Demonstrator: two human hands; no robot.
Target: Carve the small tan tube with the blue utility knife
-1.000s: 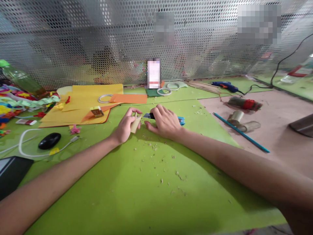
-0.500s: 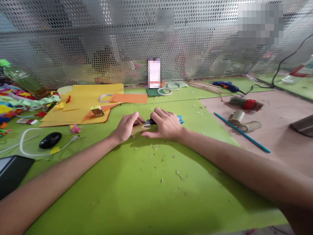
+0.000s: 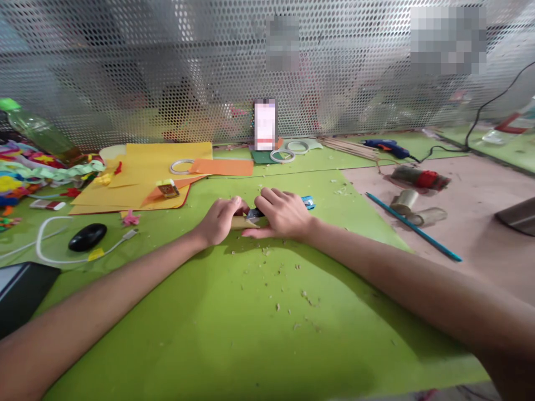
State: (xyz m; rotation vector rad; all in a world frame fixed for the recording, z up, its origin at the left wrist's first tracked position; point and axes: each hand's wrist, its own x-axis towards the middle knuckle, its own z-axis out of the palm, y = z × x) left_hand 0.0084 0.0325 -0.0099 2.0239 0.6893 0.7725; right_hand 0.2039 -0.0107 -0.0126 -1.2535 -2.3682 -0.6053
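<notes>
My left hand [image 3: 219,221] is closed around a pale piece of bamboo or wood [image 3: 239,223], which points to the right between my hands. Wrapped in my right hand [image 3: 282,213] is a utility knife [image 3: 308,202]; its blue end sticks out past the fingers. The dark and silver blade [image 3: 253,214] lies against the top of the pale piece. My right thumb reaches along the piece's near side. Small shavings [image 3: 307,298] are scattered over the green tabletop [image 3: 200,334] below my hands.
Yellow paper [image 3: 100,195], orange paper [image 3: 223,166] and a small box [image 3: 168,189] lie to the left. A black mouse-shaped object [image 3: 87,238] sits by a white cable. On the right are a blue pencil-like stick [image 3: 413,226], cut tubes [image 3: 428,215] and a glue gun [image 3: 387,147]. A phone [image 3: 265,125] leans on the mesh.
Both hands stay closed on the same things. The left hand has shifted slightly right and down, and the knife blade has tilted a little. The whole view has drifted slightly.
</notes>
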